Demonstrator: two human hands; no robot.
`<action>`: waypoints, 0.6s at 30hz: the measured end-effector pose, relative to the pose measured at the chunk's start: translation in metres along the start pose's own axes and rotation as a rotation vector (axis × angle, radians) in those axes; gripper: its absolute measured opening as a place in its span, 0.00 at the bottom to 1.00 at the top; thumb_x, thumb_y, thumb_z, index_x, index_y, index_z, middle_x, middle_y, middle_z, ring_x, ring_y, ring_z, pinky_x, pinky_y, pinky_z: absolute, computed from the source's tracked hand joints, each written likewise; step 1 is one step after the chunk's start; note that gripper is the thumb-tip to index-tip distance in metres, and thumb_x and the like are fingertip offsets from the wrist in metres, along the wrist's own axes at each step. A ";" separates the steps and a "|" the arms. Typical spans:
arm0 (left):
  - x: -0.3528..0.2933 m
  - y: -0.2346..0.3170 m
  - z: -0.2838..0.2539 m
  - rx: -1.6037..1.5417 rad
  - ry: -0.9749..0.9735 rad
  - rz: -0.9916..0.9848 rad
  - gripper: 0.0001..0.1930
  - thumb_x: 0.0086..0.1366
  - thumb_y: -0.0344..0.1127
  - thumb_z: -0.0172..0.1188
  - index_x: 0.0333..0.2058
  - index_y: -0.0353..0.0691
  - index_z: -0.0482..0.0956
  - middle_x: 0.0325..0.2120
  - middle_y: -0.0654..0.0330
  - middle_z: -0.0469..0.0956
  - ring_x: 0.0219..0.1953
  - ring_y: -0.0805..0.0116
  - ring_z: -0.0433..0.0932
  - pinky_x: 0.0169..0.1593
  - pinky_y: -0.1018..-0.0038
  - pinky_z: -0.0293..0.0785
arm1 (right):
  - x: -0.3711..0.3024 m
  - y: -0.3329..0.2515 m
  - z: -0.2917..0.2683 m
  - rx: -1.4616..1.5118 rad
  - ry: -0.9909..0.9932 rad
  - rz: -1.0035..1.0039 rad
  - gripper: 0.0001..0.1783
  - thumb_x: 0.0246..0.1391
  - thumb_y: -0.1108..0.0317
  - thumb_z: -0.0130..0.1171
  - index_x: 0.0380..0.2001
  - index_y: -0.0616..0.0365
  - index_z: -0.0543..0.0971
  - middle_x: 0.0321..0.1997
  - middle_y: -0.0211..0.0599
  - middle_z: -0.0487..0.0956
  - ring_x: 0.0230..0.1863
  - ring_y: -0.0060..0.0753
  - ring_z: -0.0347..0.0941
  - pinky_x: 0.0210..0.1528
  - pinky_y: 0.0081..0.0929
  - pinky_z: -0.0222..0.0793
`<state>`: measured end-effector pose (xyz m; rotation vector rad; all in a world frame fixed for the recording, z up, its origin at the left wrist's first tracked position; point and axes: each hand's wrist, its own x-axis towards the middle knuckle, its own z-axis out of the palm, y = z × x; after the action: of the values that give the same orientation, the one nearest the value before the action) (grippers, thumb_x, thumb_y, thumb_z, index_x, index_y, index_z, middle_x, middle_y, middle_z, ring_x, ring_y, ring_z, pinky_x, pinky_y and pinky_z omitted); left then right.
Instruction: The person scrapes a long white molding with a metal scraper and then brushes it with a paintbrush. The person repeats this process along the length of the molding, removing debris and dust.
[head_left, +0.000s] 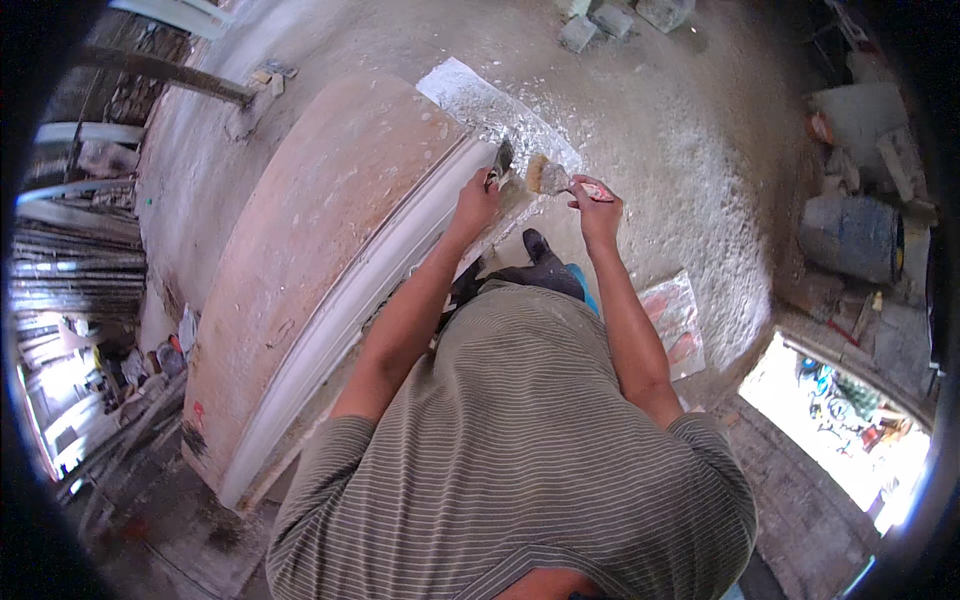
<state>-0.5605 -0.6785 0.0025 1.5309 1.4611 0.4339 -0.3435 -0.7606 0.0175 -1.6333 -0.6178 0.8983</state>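
Observation:
My left hand [477,207] is closed around a small dark flat-bladed tool that looks like a scraper [504,156], held over the far end of a long white moulding [370,255]. The moulding runs along the right edge of a wide, dusty tan board [300,210]. In my right hand [598,212] is a paintbrush [555,178], gripped by its handle, its pale bristles pointing left toward the scraper. A small gap separates the bristles from the blade. My fingers partly cover both handles.
A white-splashed sheet [480,95] lies beyond the board. Another stained sheet [675,320] is on the floor at my right. Pale blocks [610,20] sit at the far side, a blue drum [850,238] at right, and stacked long strips [75,260] at left.

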 end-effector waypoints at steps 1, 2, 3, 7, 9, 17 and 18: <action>-0.003 0.005 -0.011 0.055 -0.011 0.074 0.18 0.68 0.33 0.55 0.56 0.37 0.73 0.46 0.39 0.78 0.48 0.42 0.79 0.51 0.56 0.75 | 0.001 -0.003 0.002 -0.003 -0.011 -0.021 0.09 0.57 0.69 0.64 0.39 0.60 0.86 0.33 0.33 0.84 0.31 0.22 0.79 0.33 0.21 0.79; -0.010 0.006 -0.025 0.013 -0.027 0.136 0.19 0.69 0.35 0.55 0.57 0.39 0.73 0.46 0.44 0.79 0.47 0.50 0.79 0.49 0.60 0.75 | 0.006 -0.008 0.003 0.010 0.002 -0.038 0.09 0.56 0.69 0.64 0.39 0.60 0.86 0.32 0.33 0.84 0.30 0.22 0.79 0.33 0.21 0.79; -0.023 0.000 -0.044 -0.016 -0.045 0.188 0.19 0.70 0.36 0.55 0.58 0.41 0.73 0.45 0.50 0.80 0.45 0.57 0.79 0.47 0.64 0.75 | 0.006 -0.010 0.004 0.031 0.012 -0.042 0.09 0.56 0.69 0.65 0.39 0.60 0.86 0.32 0.33 0.84 0.30 0.22 0.79 0.33 0.21 0.79; -0.094 -0.064 -0.117 -0.126 -0.111 0.047 0.20 0.71 0.38 0.56 0.59 0.44 0.73 0.41 0.62 0.80 0.35 0.73 0.74 0.39 0.74 0.72 | -0.004 -0.008 0.005 -0.029 0.001 0.010 0.10 0.57 0.69 0.65 0.41 0.61 0.85 0.37 0.35 0.84 0.35 0.23 0.80 0.34 0.23 0.80; -0.128 -0.095 -0.142 -0.152 -0.159 -0.119 0.20 0.72 0.38 0.57 0.60 0.44 0.72 0.37 0.63 0.78 0.31 0.77 0.70 0.34 0.75 0.70 | -0.011 -0.006 0.002 -0.077 0.006 0.046 0.10 0.57 0.69 0.65 0.41 0.61 0.85 0.37 0.35 0.84 0.36 0.24 0.80 0.34 0.23 0.80; -0.185 -0.156 -0.151 -0.126 -0.121 -0.198 0.22 0.71 0.40 0.56 0.61 0.41 0.70 0.33 0.59 0.76 0.27 0.74 0.70 0.32 0.73 0.70 | -0.056 0.017 -0.002 -0.046 0.018 0.113 0.11 0.57 0.69 0.64 0.41 0.62 0.84 0.38 0.36 0.84 0.38 0.26 0.81 0.35 0.24 0.80; -0.174 -0.136 -0.141 -0.077 -0.134 -0.201 0.23 0.71 0.40 0.55 0.61 0.39 0.70 0.34 0.55 0.77 0.29 0.71 0.73 0.34 0.71 0.72 | -0.060 0.018 -0.002 -0.061 0.019 0.116 0.11 0.57 0.69 0.64 0.41 0.62 0.84 0.38 0.36 0.84 0.38 0.26 0.81 0.35 0.24 0.80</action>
<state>-0.7887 -0.8051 0.0228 1.3118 1.4582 0.2599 -0.3772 -0.8131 0.0140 -1.7444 -0.5463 0.9554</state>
